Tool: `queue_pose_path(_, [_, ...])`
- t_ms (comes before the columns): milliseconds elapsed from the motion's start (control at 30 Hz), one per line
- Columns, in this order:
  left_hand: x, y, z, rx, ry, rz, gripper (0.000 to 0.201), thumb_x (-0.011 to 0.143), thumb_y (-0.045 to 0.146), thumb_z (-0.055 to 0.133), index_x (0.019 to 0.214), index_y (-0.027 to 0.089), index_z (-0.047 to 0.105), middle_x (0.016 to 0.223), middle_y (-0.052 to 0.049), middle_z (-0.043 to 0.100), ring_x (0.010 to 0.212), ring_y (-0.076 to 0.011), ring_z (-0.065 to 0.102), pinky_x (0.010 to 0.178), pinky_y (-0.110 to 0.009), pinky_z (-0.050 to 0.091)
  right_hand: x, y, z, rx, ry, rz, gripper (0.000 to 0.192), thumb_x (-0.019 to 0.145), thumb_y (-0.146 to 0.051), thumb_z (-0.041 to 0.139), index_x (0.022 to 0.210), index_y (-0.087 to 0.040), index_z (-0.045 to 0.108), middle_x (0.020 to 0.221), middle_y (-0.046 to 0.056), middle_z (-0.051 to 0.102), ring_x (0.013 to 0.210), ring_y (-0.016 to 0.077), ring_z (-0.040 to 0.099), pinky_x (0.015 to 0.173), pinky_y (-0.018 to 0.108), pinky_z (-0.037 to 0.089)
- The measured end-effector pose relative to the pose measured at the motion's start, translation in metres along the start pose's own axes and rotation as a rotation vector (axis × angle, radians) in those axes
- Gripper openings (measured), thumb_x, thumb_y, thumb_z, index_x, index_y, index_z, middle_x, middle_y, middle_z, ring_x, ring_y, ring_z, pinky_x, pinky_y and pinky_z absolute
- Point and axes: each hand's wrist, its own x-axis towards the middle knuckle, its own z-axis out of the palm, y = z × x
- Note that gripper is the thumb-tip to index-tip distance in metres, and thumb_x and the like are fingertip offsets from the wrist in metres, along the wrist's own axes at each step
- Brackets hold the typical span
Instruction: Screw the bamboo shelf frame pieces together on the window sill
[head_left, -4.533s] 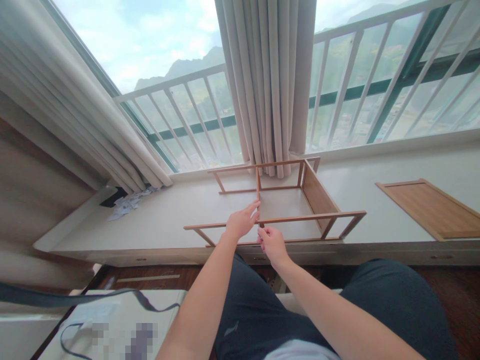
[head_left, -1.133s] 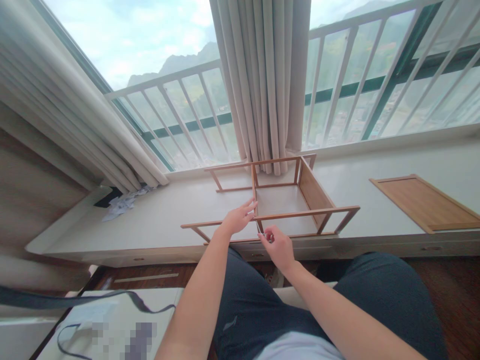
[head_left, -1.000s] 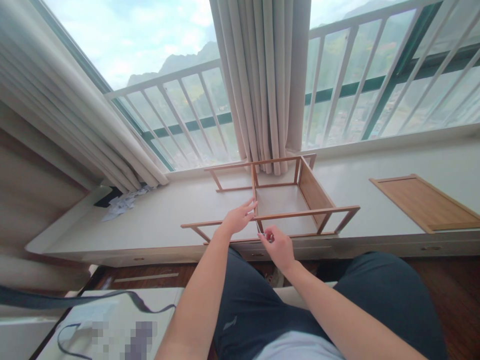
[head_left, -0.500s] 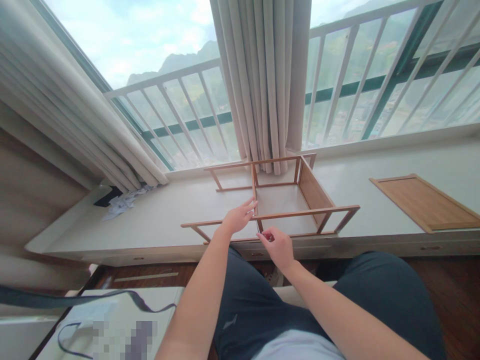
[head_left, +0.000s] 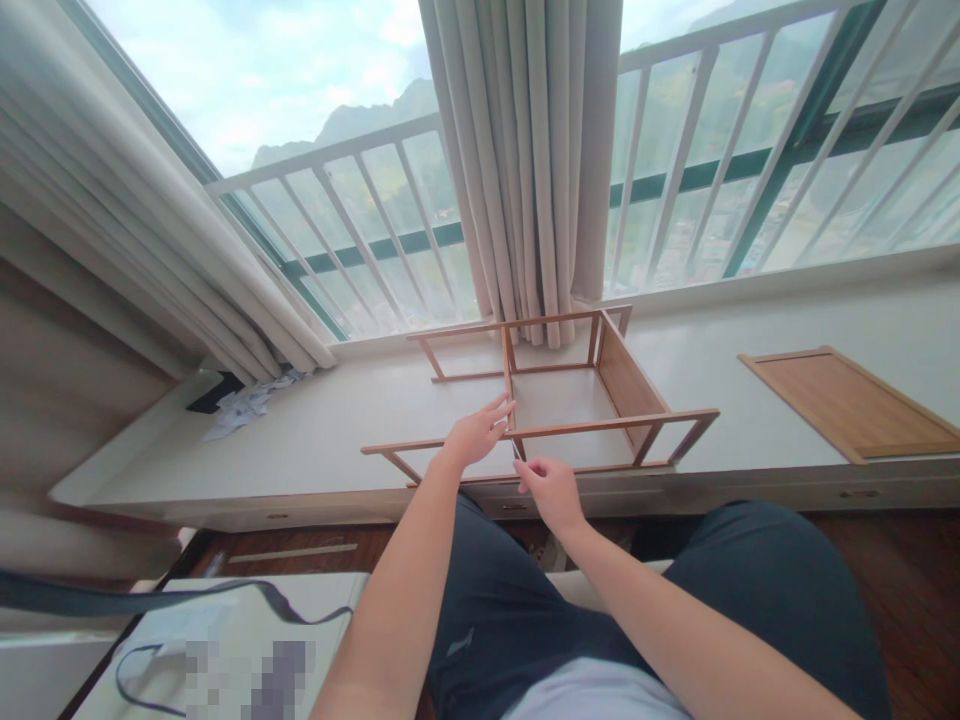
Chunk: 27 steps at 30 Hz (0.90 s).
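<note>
Left hand (head_left: 474,438) rests on the near rail of a wooden frame (head_left: 622,385), fingers spread and loosely extended, fingertips at the upright post where the rail meets a crosspiece. Nothing pinched in it.

Right hand (head_left: 550,489) sits just below and right of the left, at the front lower rail of the same frame. Thumb and forefinger pressed together around something small and thin at the joint; too small to tell what it is.

The frame lies on its side on the pale window-seat worktop (head_left: 337,430), at the front edge, about the middle of its length. Slim bamboo-coloured rails, one solid panel fitted at its right end, the far rails reaching back to the window edge.

Well apart, toward the right end of the worktop, a separate flat wooden panel (head_left: 847,405) lies face up. At the far left corner, a heap of crumpled white paper (head_left: 247,402) beside a dark flat object (head_left: 214,393).

A grey curtain (head_left: 536,160) hangs down behind the frame, touching the back edge of the worktop. White railing (head_left: 360,240) beyond the glass.
</note>
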Motion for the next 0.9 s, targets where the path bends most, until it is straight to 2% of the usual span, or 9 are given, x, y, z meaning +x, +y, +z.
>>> queue_pose_path(133, [0.000, -0.002, 0.001, 0.006, 0.011, 0.015, 0.051, 0.098, 0.036, 0.039, 0.149, 0.042, 0.042, 0.161, 0.009, 0.029, 0.128, -0.0205, 0.056, 0.112, -0.035, 0.039, 0.001, 0.002, 0.010, 0.403, -0.100, 0.296, 0.037, 0.073, -0.054, 0.070, 0.068, -0.017, 0.067, 0.050, 0.000, 0.059, 0.036, 0.0075, 0.032, 0.039, 0.023, 0.021])
queue_pose_path(200, [0.000, -0.002, 0.001, 0.009, 0.017, 0.015, 0.051, 0.098, 0.036, 0.039, 0.149, 0.042, 0.042, 0.161, 0.009, 0.029, 0.128, -0.0210, 0.057, 0.112, -0.035, 0.040, 0.001, 0.000, 0.013, 0.599, -0.162, 0.406, 0.037, 0.070, -0.051, 0.074, 0.074, -0.015, 0.067, 0.051, -0.002, 0.057, 0.037, 0.0059, 0.030, 0.038, 0.021, 0.017])
queue_pose_path(333, [-0.001, 0.001, -0.001, 0.011, 0.011, -0.017, 0.051, 0.097, 0.036, 0.040, 0.148, 0.043, 0.042, 0.160, 0.010, 0.030, 0.129, -0.0206, 0.056, 0.113, -0.035, 0.039, 0.000, -0.006, 0.011, 0.860, -0.286, 0.549, 0.031, 0.071, -0.043, 0.077, 0.079, -0.016, 0.065, 0.054, -0.004, 0.054, 0.039, 0.0045, 0.028, 0.039, 0.019, 0.017])
queue_pose_path(433, [-0.001, 0.003, -0.002, 0.012, 0.001, -0.031, 0.051, 0.098, 0.036, 0.040, 0.148, 0.043, 0.042, 0.160, 0.010, 0.031, 0.130, -0.0203, 0.054, 0.113, -0.035, 0.039, 0.001, -0.010, 0.010, 0.961, -0.369, 0.590, 0.024, 0.077, -0.039, 0.072, 0.081, -0.018, 0.063, 0.055, -0.005, 0.051, 0.041, 0.0056, 0.026, 0.039, 0.019, 0.017])
queue_pose_path(567, [0.000, 0.002, -0.001, 0.014, 0.012, -0.016, 0.050, 0.098, 0.036, 0.040, 0.148, 0.043, 0.043, 0.160, 0.010, 0.031, 0.131, -0.0209, 0.054, 0.113, -0.035, 0.039, 0.001, -0.014, 0.009, 1.019, -0.458, 0.577, 0.019, 0.082, -0.037, 0.068, 0.081, -0.020, 0.060, 0.057, -0.005, 0.048, 0.043, 0.0073, 0.025, 0.039, 0.019, 0.019])
queue_pose_path(733, [0.000, 0.001, 0.000, 0.011, 0.019, 0.001, 0.050, 0.098, 0.037, 0.039, 0.148, 0.043, 0.043, 0.160, 0.011, 0.030, 0.130, -0.0219, 0.054, 0.112, -0.036, 0.040, -0.003, -0.016, 0.010, 1.029, -0.466, 0.598, 0.020, 0.078, -0.037, 0.070, 0.079, -0.019, 0.061, 0.059, -0.004, 0.052, 0.043, 0.0066, 0.027, 0.040, 0.019, 0.021])
queue_pose_path(800, [-0.001, 0.001, 0.000, 0.011, 0.015, -0.001, 0.051, 0.098, 0.036, 0.039, 0.148, 0.044, 0.043, 0.160, 0.011, 0.030, 0.129, -0.0223, 0.055, 0.111, -0.037, 0.041, -0.004, -0.013, 0.012, 0.953, -0.441, 0.573, 0.024, 0.076, -0.040, 0.071, 0.079, -0.018, 0.063, 0.059, -0.004, 0.055, 0.042, 0.0057, 0.029, 0.039, 0.018, 0.021])
queue_pose_path(900, [0.000, 0.001, 0.000, 0.016, 0.008, -0.009, 0.051, 0.097, 0.036, 0.039, 0.148, 0.044, 0.043, 0.160, 0.011, 0.030, 0.127, -0.0220, 0.057, 0.110, -0.036, 0.042, -0.003, -0.004, 0.013, 0.698, -0.339, 0.425, 0.030, 0.076, -0.046, 0.069, 0.078, -0.017, 0.066, 0.058, -0.002, 0.059, 0.039, 0.0059, 0.031, 0.037, 0.020, 0.020])
